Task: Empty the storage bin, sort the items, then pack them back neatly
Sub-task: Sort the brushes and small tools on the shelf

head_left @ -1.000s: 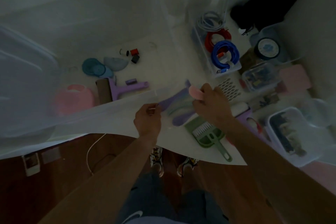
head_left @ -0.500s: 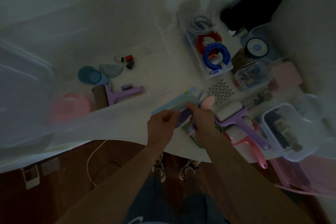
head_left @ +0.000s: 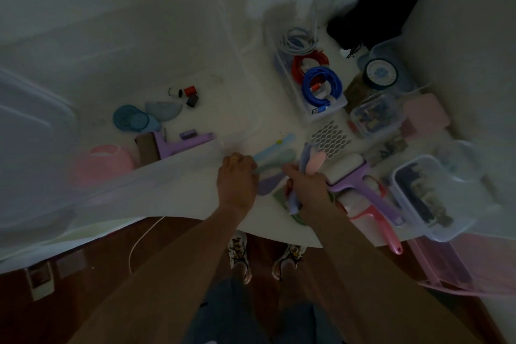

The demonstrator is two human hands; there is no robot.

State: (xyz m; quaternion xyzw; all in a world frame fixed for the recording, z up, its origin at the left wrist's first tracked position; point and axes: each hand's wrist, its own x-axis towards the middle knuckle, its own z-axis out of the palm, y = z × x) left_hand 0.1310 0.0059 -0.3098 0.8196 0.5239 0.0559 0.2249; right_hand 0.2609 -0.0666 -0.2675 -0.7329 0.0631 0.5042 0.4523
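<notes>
The big clear storage bin (head_left: 39,131) stands at the left of the white table (head_left: 178,201), with a pink bowl (head_left: 102,162) showing through its wall. My left hand (head_left: 237,179) presses down on a bundle of flat pastel plastic pieces (head_left: 276,148), light blue and green, near the table's front. My right hand (head_left: 304,184) is closed around a pink and a lilac piece (head_left: 314,160) of the same kind, just right of the left hand. A green dustpan (head_left: 280,194) lies partly hidden under my right wrist.
A small clear box holds red and blue cable coils (head_left: 321,84). Purple and pink lint rollers (head_left: 360,190), lidded clear boxes (head_left: 430,198), a white lattice piece (head_left: 331,138), a jar (head_left: 381,74) and a black bag (head_left: 377,5) crowd the right. Blue caps (head_left: 134,120), small spools (head_left: 185,93) and a purple scraper (head_left: 181,141) lie left of centre.
Both hands have come down from above the table to its surface. The pastel pieces now lie fanned under my left hand, and my right hand has pulled the pink and lilac ones aside.
</notes>
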